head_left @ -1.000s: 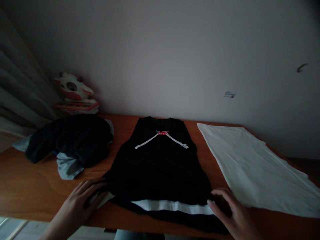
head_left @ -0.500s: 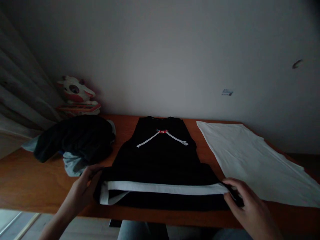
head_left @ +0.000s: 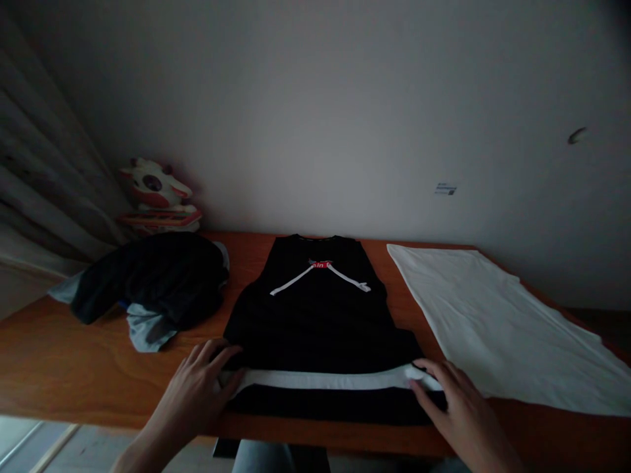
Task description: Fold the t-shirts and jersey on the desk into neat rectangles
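A black sleeveless shirt (head_left: 310, 315) lies face up before me, its neckline towards the wall. Two white strips and a small red print mark its chest, and a white band crosses it near the hem. At the left end of that band my left hand (head_left: 210, 378) is closed on the shirt's edge, thumb below and fingers above. My right hand (head_left: 451, 401) pinches the right end, where the white band is bunched and folded over. Fabric inside both grips is partly hidden by the fingers.
A white garment (head_left: 493, 322) is spread flat on the wooden table (head_left: 73, 368) at the right. Dark and grey clothes (head_left: 152, 279) sit heaped at the left. Behind them, a cow-shaped toy (head_left: 155, 187) stands against the wall, near a curtain (head_left: 44, 171).
Both hands have moved inward along the hem, the left one to the right and the right one to the left. The shirt's lower corners have been drawn in, narrowing its bottom edge.
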### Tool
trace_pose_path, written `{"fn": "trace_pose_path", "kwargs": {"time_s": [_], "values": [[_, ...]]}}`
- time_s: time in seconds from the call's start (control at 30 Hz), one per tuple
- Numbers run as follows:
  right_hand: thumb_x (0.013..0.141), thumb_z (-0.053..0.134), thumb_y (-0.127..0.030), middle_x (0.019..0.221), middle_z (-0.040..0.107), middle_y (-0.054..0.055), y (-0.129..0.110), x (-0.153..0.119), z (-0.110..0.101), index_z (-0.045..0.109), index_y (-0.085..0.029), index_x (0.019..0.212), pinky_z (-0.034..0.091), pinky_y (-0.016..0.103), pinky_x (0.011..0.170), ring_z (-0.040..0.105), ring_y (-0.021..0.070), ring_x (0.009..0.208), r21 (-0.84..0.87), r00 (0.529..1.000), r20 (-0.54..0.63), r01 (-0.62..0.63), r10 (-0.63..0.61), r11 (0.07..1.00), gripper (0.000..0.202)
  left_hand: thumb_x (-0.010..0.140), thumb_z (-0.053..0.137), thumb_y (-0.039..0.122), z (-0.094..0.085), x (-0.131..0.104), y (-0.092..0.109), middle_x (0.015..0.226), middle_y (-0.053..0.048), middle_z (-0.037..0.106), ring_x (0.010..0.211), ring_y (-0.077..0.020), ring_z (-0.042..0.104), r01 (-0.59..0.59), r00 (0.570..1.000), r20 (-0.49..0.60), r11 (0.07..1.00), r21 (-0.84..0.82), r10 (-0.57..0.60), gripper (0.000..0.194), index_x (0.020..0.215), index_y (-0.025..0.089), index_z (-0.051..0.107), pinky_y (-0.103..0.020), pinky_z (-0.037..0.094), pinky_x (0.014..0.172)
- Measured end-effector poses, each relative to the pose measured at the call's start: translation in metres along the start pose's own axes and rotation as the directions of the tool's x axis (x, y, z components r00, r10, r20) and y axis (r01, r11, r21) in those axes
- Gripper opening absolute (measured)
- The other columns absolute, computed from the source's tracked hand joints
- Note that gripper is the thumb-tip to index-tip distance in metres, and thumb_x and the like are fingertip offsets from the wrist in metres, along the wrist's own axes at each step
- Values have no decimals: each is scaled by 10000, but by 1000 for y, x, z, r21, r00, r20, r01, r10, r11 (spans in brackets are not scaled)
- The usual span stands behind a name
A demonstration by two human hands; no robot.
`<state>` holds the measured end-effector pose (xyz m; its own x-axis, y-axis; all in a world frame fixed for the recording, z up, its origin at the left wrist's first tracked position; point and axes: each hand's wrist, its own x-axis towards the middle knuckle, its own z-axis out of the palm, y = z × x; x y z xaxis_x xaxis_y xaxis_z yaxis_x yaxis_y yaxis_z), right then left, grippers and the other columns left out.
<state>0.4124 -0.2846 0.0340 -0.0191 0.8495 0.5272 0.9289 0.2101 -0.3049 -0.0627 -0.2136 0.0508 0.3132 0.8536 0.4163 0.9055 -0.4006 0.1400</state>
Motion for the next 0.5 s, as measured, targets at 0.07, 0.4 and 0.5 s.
{"fn": "trace_pose_path", "kwargs": {"time_s": [0.07, 0.4, 0.5], "values": [[932, 523, -390, 932, 743, 79, 7, 4, 2, 675, -271, 1006, 603, 411, 765, 730, 273, 856, -47, 1000, 7, -6, 7, 999, 207, 951, 530, 484, 0, 8, -1, 1116, -93, 728, 998, -279, 707, -16, 1000, -24, 999, -39, 15, 324, 1026, 278, 768, -407, 590, 885], [988, 438, -495, 1028, 789, 83, -14, 13, -30, 657, -273, 1098, 614, 298, 732, 765, 240, 904, 130, 961, -140, -220, 237, 967, 330, 994, 443, 519, -38, -1, -5, 719, 17, 681, 628, -159, 654, 256, 952, -32, 850, -461, -305, 337, 1014, 225, 607, -201, 547, 582], [972, 484, -476, 966, 772, 80, -23, 12, -36, 664, -279, 1059, 612, 325, 756, 753, 244, 865, 147, 981, -132, -124, 144, 981, 280, 851, 661, 565, -41, -7, -13, 739, 18, 701, 625, -171, 675, 209, 977, 65, 877, -434, -201, 366, 1007, 238, 611, -207, 547, 574]]}}
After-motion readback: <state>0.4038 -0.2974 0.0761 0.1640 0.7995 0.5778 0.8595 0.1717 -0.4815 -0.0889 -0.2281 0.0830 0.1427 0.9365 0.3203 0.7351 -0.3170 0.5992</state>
